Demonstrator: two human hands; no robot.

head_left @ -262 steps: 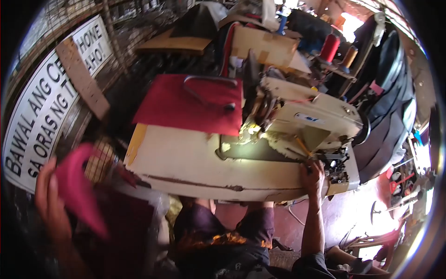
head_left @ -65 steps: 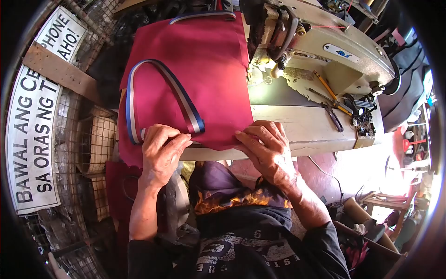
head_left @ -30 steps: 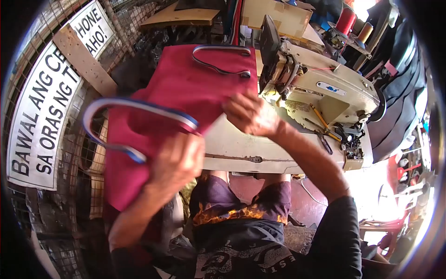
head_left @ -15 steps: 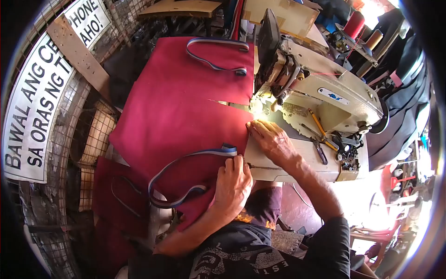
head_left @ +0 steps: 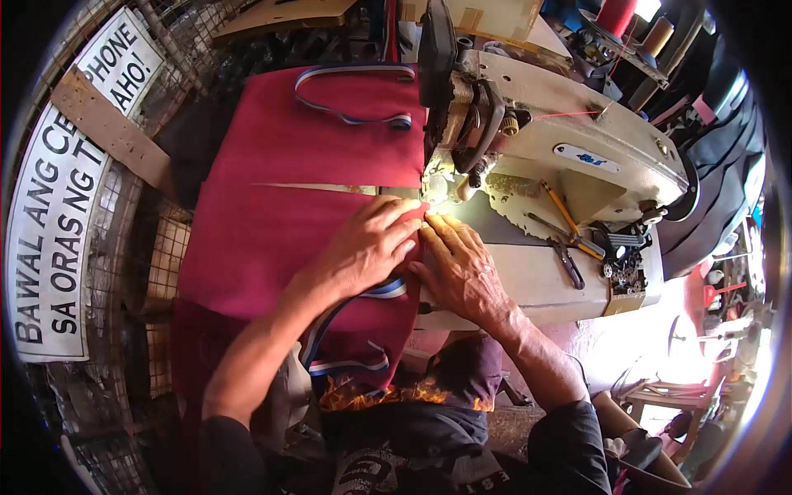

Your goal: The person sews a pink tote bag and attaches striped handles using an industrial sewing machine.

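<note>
A red fabric panel (head_left: 264, 239) lies across the sewing table, its right edge at the needle of the cream sewing machine (head_left: 569, 157). My left hand (head_left: 363, 247) presses flat on that panel near the needle. My right hand (head_left: 458, 264) lies beside it, fingertips at the fabric's edge under the lit needle area. A striped blue, white and red strap (head_left: 351, 326) loops from under my left hand and hangs over the table's front edge. A second red panel (head_left: 330, 132) with its own striped strap (head_left: 355, 95) lies farther back.
Scissors (head_left: 569, 264) and a yellow pencil (head_left: 561, 210) rest on the machine bed to the right. Thread cones (head_left: 615, 16) stand at the back right. A white sign with black letters (head_left: 58, 214) hangs on wire mesh at the left. Dark garments hang at far right.
My left hand has moved up from the strap end at the table's front edge onto the fabric beside my right hand. The panel has shifted toward the needle.
</note>
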